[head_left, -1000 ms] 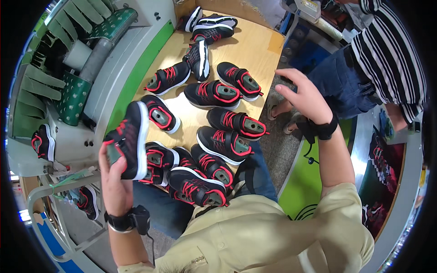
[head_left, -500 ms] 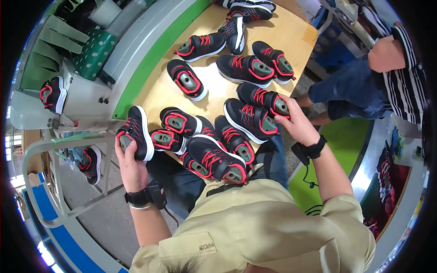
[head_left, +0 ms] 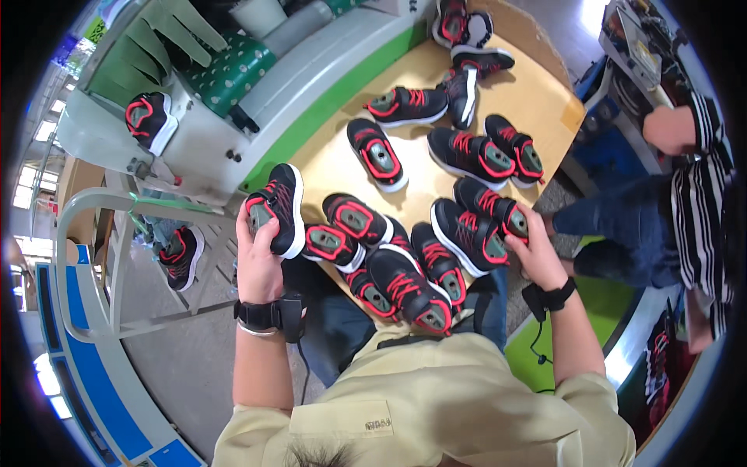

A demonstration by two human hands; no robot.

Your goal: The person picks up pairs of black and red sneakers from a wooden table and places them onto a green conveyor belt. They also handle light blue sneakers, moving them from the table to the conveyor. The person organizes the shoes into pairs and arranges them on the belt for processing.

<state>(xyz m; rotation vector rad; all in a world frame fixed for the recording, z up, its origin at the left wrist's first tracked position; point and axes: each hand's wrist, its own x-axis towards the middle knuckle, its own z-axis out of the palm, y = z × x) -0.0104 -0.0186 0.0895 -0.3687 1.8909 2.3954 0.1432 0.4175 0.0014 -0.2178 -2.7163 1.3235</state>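
Observation:
My left hand [head_left: 261, 261] grips a black sneaker [head_left: 286, 210] with red trim and a white sole, tilted on its side at the table's left edge. A greenish form sits inside its opening, as in the other shoes. On the right, my right hand [head_left: 537, 253] is closed round the heel of a similar sneaker [head_left: 486, 198], which lies against another sneaker [head_left: 463, 233]. Between my hands several more sneakers are heaped at the near edge, one sneaker [head_left: 408, 288] on top. Part of my right fingers is hidden behind the shoe.
Farther up the wooden table [head_left: 327, 167] lie several more sneakers. A machine with a green dotted roll [head_left: 233, 74] and a shoe [head_left: 152, 121] stands at left, above a metal rail frame [head_left: 66, 265]. A person in a striped shirt [head_left: 698, 226] stands at right.
The view has shifted, so the table and shoes sit farther right and slightly lower. Both hands keep hold of the same sneakers.

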